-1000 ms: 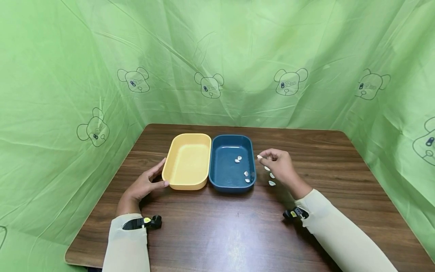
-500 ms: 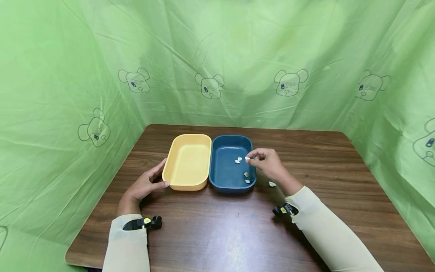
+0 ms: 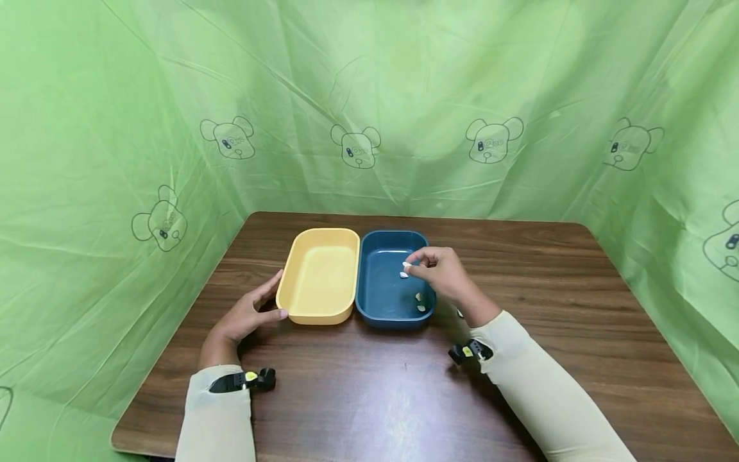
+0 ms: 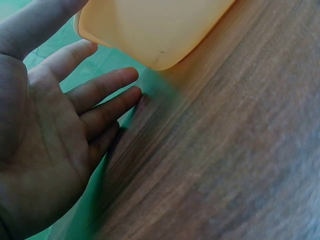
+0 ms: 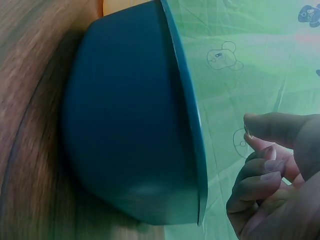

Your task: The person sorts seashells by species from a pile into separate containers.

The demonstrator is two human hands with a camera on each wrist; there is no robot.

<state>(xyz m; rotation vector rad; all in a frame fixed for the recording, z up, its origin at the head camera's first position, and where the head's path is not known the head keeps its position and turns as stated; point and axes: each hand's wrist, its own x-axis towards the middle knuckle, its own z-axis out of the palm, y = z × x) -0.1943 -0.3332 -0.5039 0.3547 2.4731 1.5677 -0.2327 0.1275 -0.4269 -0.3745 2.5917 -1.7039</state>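
Thumb and index finger of my right hand (image 3: 441,273) pinch a small white shell-like piece (image 3: 407,264) over the blue tray (image 3: 392,317). In the right wrist view, the right hand (image 5: 275,170) is beyond the blue tray's rim (image 5: 192,115), its other fingers curled; the piece barely shows between the fingertips. Several similar pieces lie in the tray, including one white piece (image 3: 421,308) at its near right. My left hand (image 3: 245,314) rests against the left side of the yellow tray (image 3: 317,319). The left wrist view shows the left hand (image 4: 55,120) with fingers extended beside the yellow tray (image 4: 155,40).
Both trays stand side by side on the brown wooden table (image 3: 358,385). Another white piece (image 3: 460,314) lies on the table right of the blue tray, partly hidden by the right wrist. A green curtain (image 3: 404,77) hangs behind and at both sides.
My right hand has moved left with the pinched white piece, from beside the blue tray to over it. The left hand has stayed at the yellow tray.
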